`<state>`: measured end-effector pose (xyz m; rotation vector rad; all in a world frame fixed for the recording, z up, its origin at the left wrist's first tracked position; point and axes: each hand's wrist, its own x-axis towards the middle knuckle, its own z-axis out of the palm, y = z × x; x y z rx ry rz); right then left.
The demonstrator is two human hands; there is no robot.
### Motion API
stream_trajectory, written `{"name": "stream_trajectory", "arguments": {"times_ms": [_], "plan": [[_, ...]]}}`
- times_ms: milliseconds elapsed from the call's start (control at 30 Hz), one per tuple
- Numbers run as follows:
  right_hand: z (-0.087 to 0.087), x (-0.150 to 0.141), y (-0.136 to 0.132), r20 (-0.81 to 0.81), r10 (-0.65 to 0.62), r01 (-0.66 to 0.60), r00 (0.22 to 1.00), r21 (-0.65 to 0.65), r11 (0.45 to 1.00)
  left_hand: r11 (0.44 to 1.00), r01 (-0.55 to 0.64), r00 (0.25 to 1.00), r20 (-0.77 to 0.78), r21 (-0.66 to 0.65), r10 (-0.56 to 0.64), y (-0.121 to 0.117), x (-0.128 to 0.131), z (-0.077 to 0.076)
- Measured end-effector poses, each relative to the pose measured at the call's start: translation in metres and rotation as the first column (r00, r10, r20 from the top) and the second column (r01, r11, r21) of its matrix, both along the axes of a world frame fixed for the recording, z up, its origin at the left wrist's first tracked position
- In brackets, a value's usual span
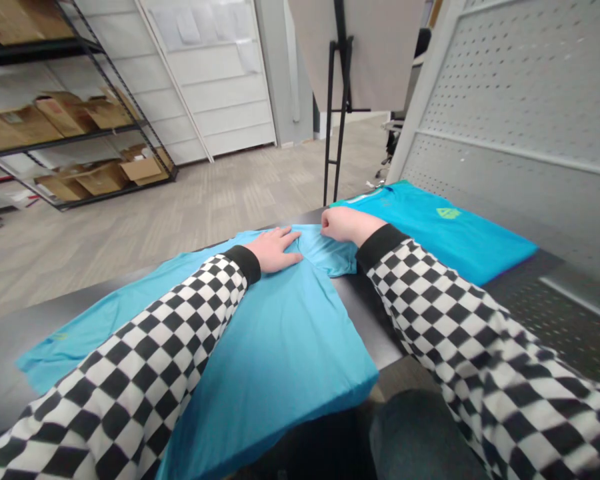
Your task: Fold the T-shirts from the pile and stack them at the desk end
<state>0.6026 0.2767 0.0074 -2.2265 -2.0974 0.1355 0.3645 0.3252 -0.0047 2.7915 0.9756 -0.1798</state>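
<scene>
A light blue T-shirt [280,333] lies spread over the table, its lower part hanging past the near edge. My left hand [276,250] rests flat on the shirt's upper part, fingers spread. With curled fingers, my right hand [341,225] pinches the far edge of the short sleeve on the right; the fingertips are partly hidden. Just beyond my right wrist is a folded brighter blue shirt [460,233] with a small yellow-green print.
The dark table [367,313] shows beneath the shirts. A grey perforated panel [520,100] stands along the right. Behind the table are a black easel stand [334,147] with a board and, at the left, a black shelf rack [63,141] holding several cardboard boxes.
</scene>
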Motion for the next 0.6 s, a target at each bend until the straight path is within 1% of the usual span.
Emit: {"name": "stream_trajectory", "arguments": {"times_ms": [67, 133, 200, 233, 300, 367, 467, 533, 600], "plan": [[-0.001, 0.001, 0.000, 0.006, -0.001, 0.001, 1.000, 0.006, 1.000, 0.999, -0.022, 1.000, -0.021, -0.024, 0.022, 0.004, 0.012, 0.008], [-0.002, 0.003, 0.000, 0.012, 0.001, -0.001, 1.000, 0.000, 1.000, 0.996, -0.092, 0.996, -0.002, 0.013, 0.092, 0.003, 0.025, 0.008], [-0.004, 0.005, 0.000, 0.017, 0.009, -0.009, 1.000, 0.002, 1.000, 0.978, -0.176, 0.982, 0.093, 0.115, 0.166, -0.002, 0.033, -0.002], [-0.005, 0.006, 0.001, 0.013, 0.015, -0.015, 1.000, 0.003, 1.000, 0.964, -0.208, 0.971, 0.156, 0.163, 0.183, -0.006, 0.036, -0.009], [-0.007, 0.008, 0.002, -0.007, 0.018, -0.018, 1.000, 0.012, 1.000, 0.946, -0.233, 0.951, 0.258, 0.224, 0.173, -0.010, 0.036, -0.021], [-0.011, 0.010, 0.005, -0.018, 0.003, -0.003, 1.000, 0.020, 1.000, 0.947, -0.204, 0.944, 0.306, 0.249, 0.123, -0.012, 0.032, -0.027], [-0.018, 0.011, 0.009, 0.003, -0.026, 0.026, 1.000, 0.025, 0.999, 0.958, -0.118, 0.936, 0.352, 0.260, 0.019, -0.011, 0.028, -0.025], [-0.020, 0.012, 0.010, 0.016, -0.028, 0.028, 0.999, 0.030, 0.999, 0.976, -0.013, 0.946, 0.319, 0.219, -0.059, -0.012, 0.029, -0.022], [-0.020, 0.011, 0.010, 0.012, -0.030, 0.030, 0.999, 0.034, 0.999, 0.985, 0.094, 0.968, 0.217, 0.147, -0.125, -0.014, 0.031, -0.021]]}}
